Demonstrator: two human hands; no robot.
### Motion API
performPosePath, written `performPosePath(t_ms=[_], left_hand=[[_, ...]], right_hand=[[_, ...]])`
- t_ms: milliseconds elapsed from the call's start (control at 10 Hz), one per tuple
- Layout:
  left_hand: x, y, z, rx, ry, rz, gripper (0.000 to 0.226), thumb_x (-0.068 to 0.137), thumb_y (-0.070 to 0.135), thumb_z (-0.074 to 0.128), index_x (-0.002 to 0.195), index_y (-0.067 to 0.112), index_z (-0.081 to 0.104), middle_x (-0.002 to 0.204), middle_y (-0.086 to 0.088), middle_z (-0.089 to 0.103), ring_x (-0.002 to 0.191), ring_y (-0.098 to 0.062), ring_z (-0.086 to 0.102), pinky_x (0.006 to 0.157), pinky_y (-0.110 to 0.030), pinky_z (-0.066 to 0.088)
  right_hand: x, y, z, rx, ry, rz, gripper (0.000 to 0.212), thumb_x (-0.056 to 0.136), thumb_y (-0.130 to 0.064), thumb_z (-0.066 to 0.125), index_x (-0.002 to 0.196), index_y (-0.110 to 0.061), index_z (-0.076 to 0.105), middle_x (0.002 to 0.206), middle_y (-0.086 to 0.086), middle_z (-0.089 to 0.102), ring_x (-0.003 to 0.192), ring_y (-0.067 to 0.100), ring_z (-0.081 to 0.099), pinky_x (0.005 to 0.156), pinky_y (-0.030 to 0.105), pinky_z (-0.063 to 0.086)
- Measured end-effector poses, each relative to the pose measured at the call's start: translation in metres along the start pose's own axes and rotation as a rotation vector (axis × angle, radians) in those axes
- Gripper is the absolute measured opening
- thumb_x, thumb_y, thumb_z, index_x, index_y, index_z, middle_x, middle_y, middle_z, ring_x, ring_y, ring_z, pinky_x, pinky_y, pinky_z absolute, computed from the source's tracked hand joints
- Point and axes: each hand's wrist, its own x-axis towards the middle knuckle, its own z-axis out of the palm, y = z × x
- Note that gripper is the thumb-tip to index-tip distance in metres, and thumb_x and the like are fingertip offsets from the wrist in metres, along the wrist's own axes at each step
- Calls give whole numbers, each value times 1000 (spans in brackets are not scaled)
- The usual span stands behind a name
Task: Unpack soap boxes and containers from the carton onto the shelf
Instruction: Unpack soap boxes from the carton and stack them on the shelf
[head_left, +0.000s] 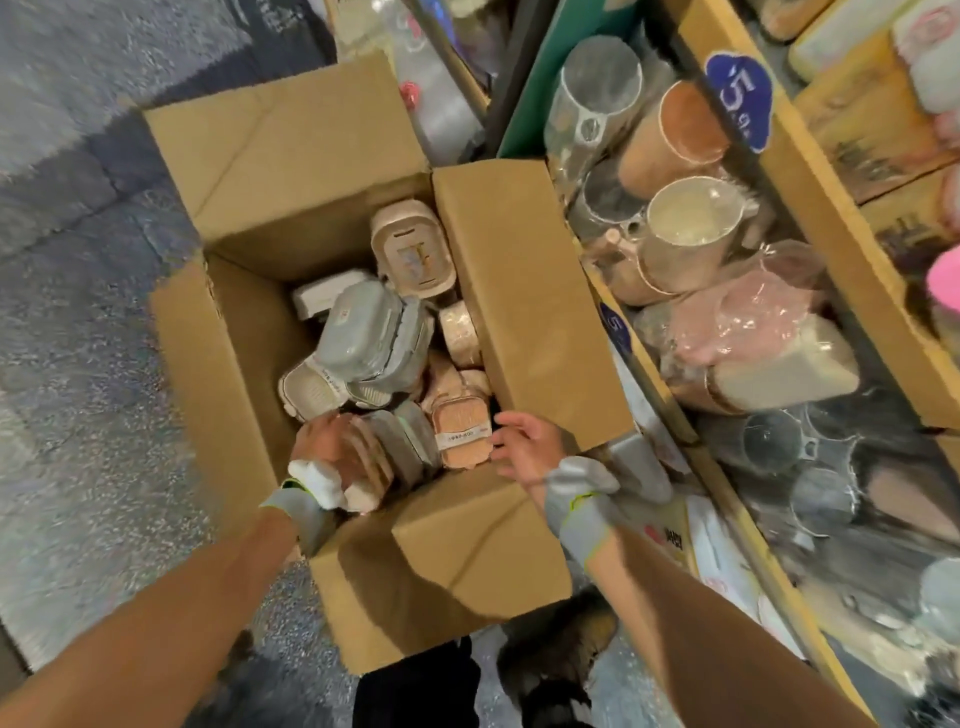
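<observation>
Reaching into the carton (244, 353) at frame centre — left hand (324, 447) grips stacked soap boxes (376, 462); right hand (524, 447) loosely open, holding nothing.

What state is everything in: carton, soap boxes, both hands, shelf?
carton: open, flaps spread, still holds many boxes.
grey soap box: lid shut, lying on top of the pile.
peach soap box: on edge, in the near row.
left hand: against the row's left end, grip unclear.
right hand: fingers relaxed, at the peach soap box.
shelf: stocked with cups.
</observation>
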Motion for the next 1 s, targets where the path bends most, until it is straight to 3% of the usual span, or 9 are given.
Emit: performPosePath(t_ms=[100, 200, 300, 400, 500, 600, 800, 900, 1000], left_hand=[[11, -12, 1, 239, -98, -19, 64, 91, 12, 57, 147, 6, 25, 154, -14, 23, 143, -26, 23, 117, -32, 16], [19, -21, 8, 266, -127, 30, 59, 90, 1, 55, 144, 3, 31, 152, -18, 28, 137, -33, 33, 112, -41, 29], [21, -24, 8, 474, -142, 35, 60, 92, 10, 51, 147, 17, 28, 156, -5, 21, 138, -27, 33, 111, -34, 33], [20, -24, 7, 606, -117, 43, 67, 81, 13, 62, 140, 27, 34, 149, 4, 29, 133, -28, 35, 103, -40, 40], [17, -16, 4, 684, -71, 62, 44, 84, 16, 54, 125, 25, 42, 137, 0, 40, 127, -29, 36, 97, -42, 37], [20, -9, 2, 716, -62, 21, 40, 89, 23, 50, 127, 33, 46, 136, 3, 40, 131, -24, 34, 104, -42, 30], [17, 16, -5, 409, -231, 286, 29, 89, 13, 62, 117, 8, 60, 118, -7, 60, 110, -25, 55, 92, -27, 39], [10, 32, -13, -46, -304, 321, 14, 84, 11, 69, 97, 7, 67, 89, -4, 63, 88, -19, 57, 83, -27, 42], [3, 45, -16, -240, -342, 341, 15, 84, 14, 67, 78, 26, 72, 67, 12, 69, 65, -3, 63, 72, -20, 50]], right_hand=[[8, 4, 7, -34, 46, -22, 31, 95, -2, 40, 123, -4, 52, 104, 14, 58, 60, 13, 53, 57, 26, 44], [13, 8, 11, -27, 78, -10, 32, 96, -4, 40, 126, -6, 50, 112, 12, 57, 59, 12, 54, 52, 24, 44], [16, 17, 14, -34, 104, 2, 31, 95, -4, 43, 124, -7, 53, 116, 14, 60, 59, 12, 56, 50, 23, 45], [16, 23, 17, -26, 96, 42, 30, 94, -5, 45, 123, -9, 53, 122, 14, 57, 58, 11, 55, 45, 21, 43], [14, 29, 18, -22, 71, 49, 30, 95, -6, 45, 124, -10, 53, 120, 13, 57, 60, 11, 54, 42, 17, 42], [9, 34, 15, -6, 46, 55, 31, 96, -5, 43, 125, -8, 52, 108, 12, 55, 60, 11, 51, 46, 18, 42], [6, 40, 5, -47, 9, 68, 30, 95, -8, 43, 123, -11, 54, 94, 3, 55, 70, 15, 56, 55, 21, 44], [7, 40, 1, -119, -3, 30, 31, 94, -12, 48, 124, -11, 56, 115, 9, 62, 96, 24, 59, 72, 28, 46], [4, 35, -2, -146, -37, -7, 36, 95, -13, 49, 131, -8, 52, 132, 10, 54, 121, 24, 51, 90, 19, 36]])
